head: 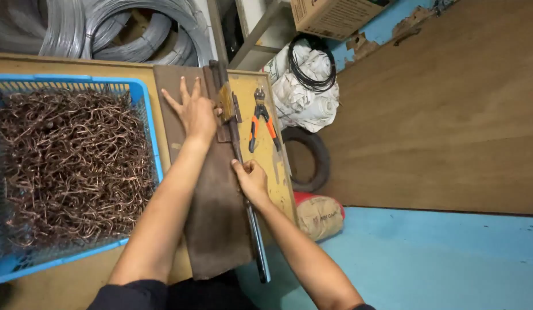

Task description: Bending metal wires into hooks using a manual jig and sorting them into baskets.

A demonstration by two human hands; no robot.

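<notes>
Workbench (pixel 281 189): blue basket (pixel 146 115) brims with bent copper wire hooks (pixel 71 161).

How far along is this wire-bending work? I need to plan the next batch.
Done: the blue basket is heaped with bent copper hooks. In hand: the left hand lies flat on the brown plate and the right hand grips the jig's lever. Left: wire coils lie behind the bench; how many is unclear.
</notes>
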